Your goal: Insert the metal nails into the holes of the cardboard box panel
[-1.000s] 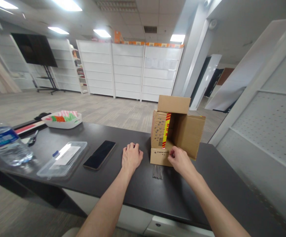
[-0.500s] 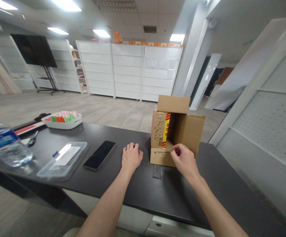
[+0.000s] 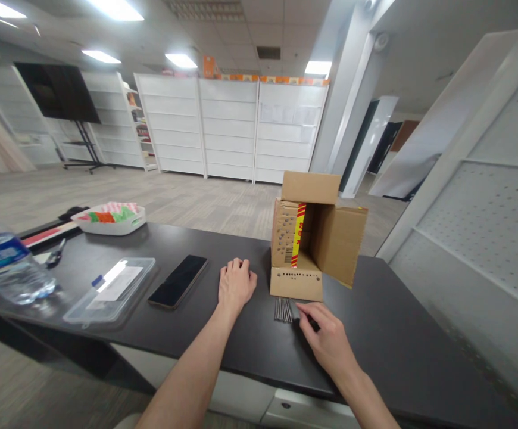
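Observation:
My left hand point(image 3: 236, 282) rests on the dark desk with its fingers loosely bent, holding nothing, between the phone and the box. Thumb and forefinger of my right hand point(image 3: 324, 332) are a little apart, just right of a small bundle of thin metal nails point(image 3: 283, 310). Nothing shows between these fingers; the others are curled under and partly hidden. Behind the nails stands a cardboard box point(image 3: 287, 229) with its flaps spread. Small holes run across its front flap point(image 3: 295, 285), and several round nail heads dot its left side. Red and yellow tape runs down the box's edge.
Left of my hand lie a black phone point(image 3: 178, 281) and a clear plastic case point(image 3: 111, 291). Farther left are a water bottle point(image 3: 6, 259) and a white basket point(image 3: 109, 221) with coloured packets. A white perforated panel point(image 3: 486, 220) rises at the right.
My right hand has moved from the box's front flap down and toward me, beside the nails. The left hand has stayed in place on the desk.

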`<state>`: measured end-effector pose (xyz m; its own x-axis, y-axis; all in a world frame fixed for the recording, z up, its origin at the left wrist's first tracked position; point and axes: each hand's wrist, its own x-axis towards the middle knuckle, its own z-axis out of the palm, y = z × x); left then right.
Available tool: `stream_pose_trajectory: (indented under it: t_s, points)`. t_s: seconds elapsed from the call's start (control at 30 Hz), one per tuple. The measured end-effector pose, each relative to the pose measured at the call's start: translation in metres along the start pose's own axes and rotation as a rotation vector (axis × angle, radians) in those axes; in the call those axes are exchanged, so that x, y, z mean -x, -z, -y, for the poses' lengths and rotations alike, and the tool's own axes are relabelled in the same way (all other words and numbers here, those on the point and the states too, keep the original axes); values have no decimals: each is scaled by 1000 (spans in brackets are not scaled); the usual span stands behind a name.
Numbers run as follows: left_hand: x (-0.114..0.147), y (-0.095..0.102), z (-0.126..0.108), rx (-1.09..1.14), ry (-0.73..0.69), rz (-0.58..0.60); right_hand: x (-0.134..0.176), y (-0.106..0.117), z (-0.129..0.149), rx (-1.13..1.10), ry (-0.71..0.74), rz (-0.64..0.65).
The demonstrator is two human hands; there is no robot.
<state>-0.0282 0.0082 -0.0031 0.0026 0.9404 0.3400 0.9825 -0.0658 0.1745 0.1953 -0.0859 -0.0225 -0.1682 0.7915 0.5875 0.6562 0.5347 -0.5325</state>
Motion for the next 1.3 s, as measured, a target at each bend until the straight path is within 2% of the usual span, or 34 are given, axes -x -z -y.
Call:
stream_pose_trajectory:
  t_s: [0.2, 0.5, 1.07, 1.3]
  points:
    - [0, 1, 0, -7, -1, 9, 1, -2, 1, 41, 44, 33]
    - [0, 3, -1, 4, 0, 18, 2, -3, 7, 230, 94, 125]
    - [0, 5, -2, -4, 4, 29, 0, 2, 17, 208, 40, 238]
    - [0, 6, -3, 11, 12, 49, -2, 2, 18, 208, 61, 264]
